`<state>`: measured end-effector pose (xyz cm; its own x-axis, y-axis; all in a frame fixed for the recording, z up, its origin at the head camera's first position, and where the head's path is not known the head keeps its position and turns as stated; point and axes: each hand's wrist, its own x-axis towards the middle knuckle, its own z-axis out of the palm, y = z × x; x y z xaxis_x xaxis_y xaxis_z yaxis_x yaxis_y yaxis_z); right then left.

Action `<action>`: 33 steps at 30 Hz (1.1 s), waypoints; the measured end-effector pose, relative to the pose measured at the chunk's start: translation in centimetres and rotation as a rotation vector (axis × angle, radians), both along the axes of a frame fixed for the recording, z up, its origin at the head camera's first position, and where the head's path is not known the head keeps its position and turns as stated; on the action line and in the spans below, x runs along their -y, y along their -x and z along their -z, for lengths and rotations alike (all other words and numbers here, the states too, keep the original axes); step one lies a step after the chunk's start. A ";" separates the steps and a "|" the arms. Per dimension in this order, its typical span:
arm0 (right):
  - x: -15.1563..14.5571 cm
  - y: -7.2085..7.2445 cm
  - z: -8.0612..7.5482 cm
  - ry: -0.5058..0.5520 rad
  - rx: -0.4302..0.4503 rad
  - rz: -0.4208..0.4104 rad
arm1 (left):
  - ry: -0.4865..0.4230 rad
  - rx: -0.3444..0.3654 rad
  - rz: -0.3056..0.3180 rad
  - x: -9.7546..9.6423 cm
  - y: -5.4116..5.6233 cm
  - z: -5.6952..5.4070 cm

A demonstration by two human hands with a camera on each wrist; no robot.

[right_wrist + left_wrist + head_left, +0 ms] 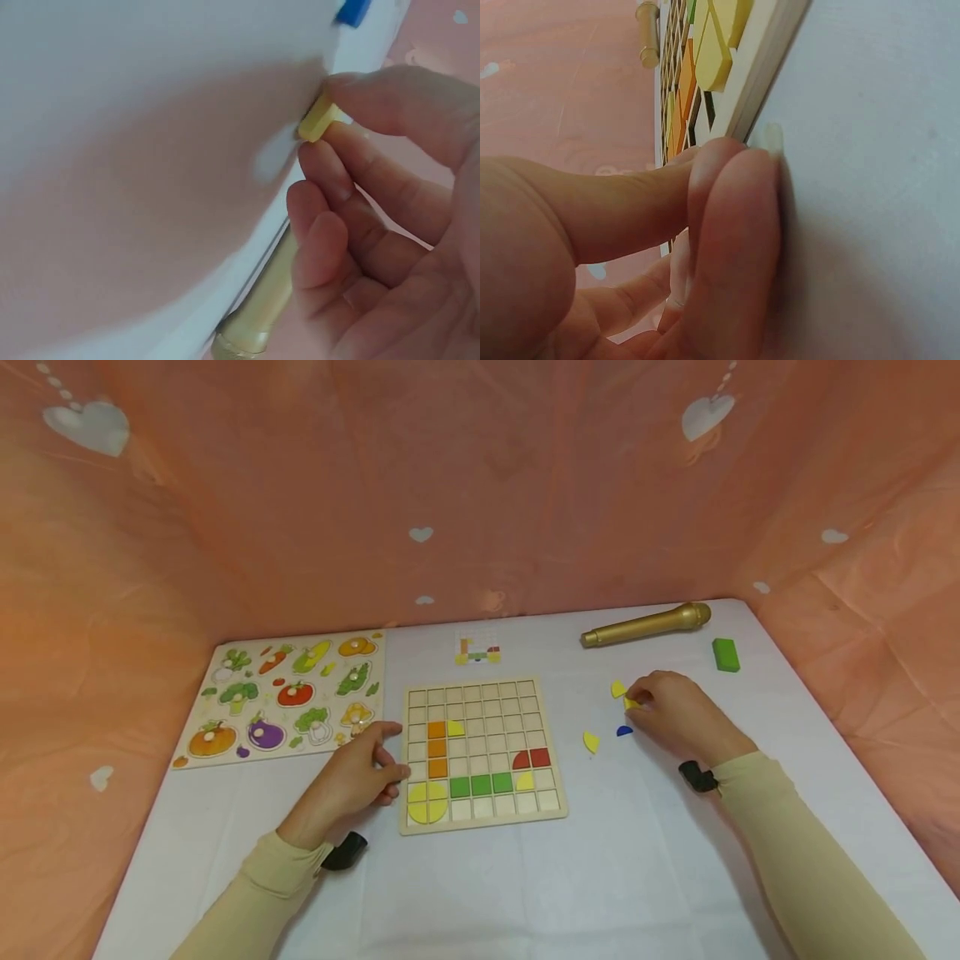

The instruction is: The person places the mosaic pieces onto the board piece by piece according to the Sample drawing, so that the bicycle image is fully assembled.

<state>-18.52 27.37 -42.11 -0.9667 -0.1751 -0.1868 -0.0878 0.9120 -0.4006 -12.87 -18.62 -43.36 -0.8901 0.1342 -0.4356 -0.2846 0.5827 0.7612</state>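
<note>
At the right of the table my right hand (678, 714) pinches a yellow quarter-circle tile (318, 121) between thumb and fingers, low over the cloth. Near it lie two more yellow tiles, one (617, 689) behind and one (591, 742) toward the board, plus a blue half-round tile (624, 731). My left hand (356, 772) rests beside the left edge of a wooden grid board (493, 745), fingertips right at the rim. Set in the grid are orange squares (437, 748), green squares (481, 785), red tiles (540, 757) and yellow quarter-circles, several forming a full circle (427, 802).
A vegetable puzzle board (273, 718) with knobbed pieces lies at the left. Behind the grid is a small pattern card (477, 647). A gold microphone (645, 625) and a green block (725, 655) lie at the back right. Pink curtains (480, 485) surround the table.
</note>
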 end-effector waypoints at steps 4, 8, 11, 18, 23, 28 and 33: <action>1.1 -0.8 -0.6 0.019 -0.004 0.007 | -0.008 0.000 0.000 0.0 -0.1 0.1; 3.0 -2.2 -1.2 0.035 -0.038 -0.028 | -0.013 -0.003 0.002 0.1 -0.1 0.0; 4.8 -3.5 -1.1 0.046 -0.082 -0.088 | -0.010 -0.004 0.001 0.1 -0.1 0.0; 8.8 -5.9 -0.1 0.039 -0.145 -0.227 | -0.017 0.002 -0.002 0.1 -0.1 0.1; 10.5 -7.0 0.2 0.041 -0.162 -0.280 | -0.012 -0.001 -0.001 0.1 -0.1 0.1; 11.6 -7.6 0.5 0.044 -0.173 -0.290 | -0.016 0.002 -0.003 0.1 -0.1 0.2; 12.1 -7.9 0.6 0.029 -0.187 -0.299 | -0.009 0.003 0.000 0.1 -0.1 0.1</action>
<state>-10.59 15.22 -42.75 -0.8890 -0.4579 -0.0020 -0.4234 0.8236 -0.3775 -12.79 -18.68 -43.46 -0.8890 0.1383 -0.4366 -0.2867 0.5754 0.7660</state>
